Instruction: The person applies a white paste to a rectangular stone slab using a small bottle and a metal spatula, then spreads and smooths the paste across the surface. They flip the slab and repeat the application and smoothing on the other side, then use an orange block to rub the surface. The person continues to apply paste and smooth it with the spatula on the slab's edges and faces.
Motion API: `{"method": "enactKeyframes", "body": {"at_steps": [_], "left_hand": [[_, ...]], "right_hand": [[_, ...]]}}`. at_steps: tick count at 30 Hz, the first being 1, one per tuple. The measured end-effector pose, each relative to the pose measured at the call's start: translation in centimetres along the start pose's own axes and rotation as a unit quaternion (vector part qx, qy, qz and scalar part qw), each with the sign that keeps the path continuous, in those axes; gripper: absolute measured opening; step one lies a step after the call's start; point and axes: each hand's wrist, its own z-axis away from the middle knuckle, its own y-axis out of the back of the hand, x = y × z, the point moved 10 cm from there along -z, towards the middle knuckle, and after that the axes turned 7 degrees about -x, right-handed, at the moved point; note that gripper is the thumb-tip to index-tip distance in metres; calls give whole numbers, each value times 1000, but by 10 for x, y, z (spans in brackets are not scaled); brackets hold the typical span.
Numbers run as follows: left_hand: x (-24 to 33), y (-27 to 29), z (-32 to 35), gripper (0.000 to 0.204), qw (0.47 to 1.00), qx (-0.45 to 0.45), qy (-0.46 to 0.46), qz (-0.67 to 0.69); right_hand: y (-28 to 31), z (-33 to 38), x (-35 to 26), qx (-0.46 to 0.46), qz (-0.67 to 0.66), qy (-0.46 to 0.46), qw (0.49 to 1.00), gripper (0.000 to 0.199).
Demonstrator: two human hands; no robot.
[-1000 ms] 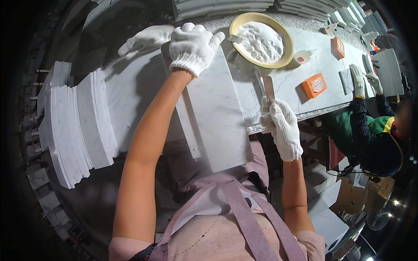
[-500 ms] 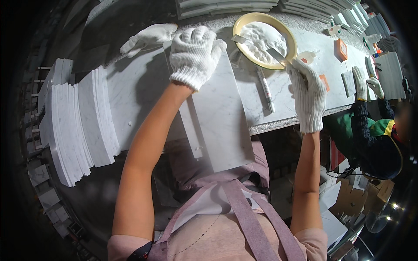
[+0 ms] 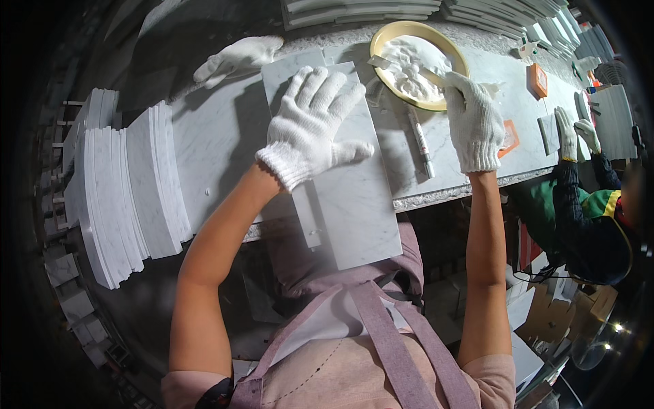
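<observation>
My left hand (image 3: 312,121), in a white knit glove, lies flat with fingers spread on a white marble tile (image 3: 344,198) that overhangs the front edge of the stone bench (image 3: 218,150). My right hand (image 3: 473,119), also gloved, is closed on a putty knife (image 3: 402,67) whose blade reaches into the white paste in a yellow-rimmed bowl (image 3: 449,54). A pen-like marker (image 3: 421,142) rests on the bench between the tile and my right hand.
A stack of marble tiles (image 3: 122,191) stands on edge at the left. A spare white glove (image 3: 238,58) lies at the bench's far side. Orange blocks (image 3: 538,80) sit to the right, where another person's gloved hands (image 3: 575,133) work. More tile stacks (image 3: 497,13) line the back.
My right hand rose from the bench's front edge to the bowl and holds the putty knife in the paste. My left hand stayed on the tile.
</observation>
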Motion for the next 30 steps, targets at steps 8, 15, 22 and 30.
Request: {"method": "enactKeyframes", "body": {"at_steps": [8,15,22,30], "left_hand": [[0,10,1,76,998,50,14,30],[-28,21,-24,26,978,181,74,70],[-52,10,-45,33,982,135,130,34],[-54,5,-48,38,981,129,142,29]], "right_hand": [[-13,11,-5,-64,80,-7,995,22],[-9,100,5,-143,-328,-184,916,36],[-37,173,-68,-314,-326,-126,883,64],[-12,150,-97,-207,-154,-43,965,32]]}}
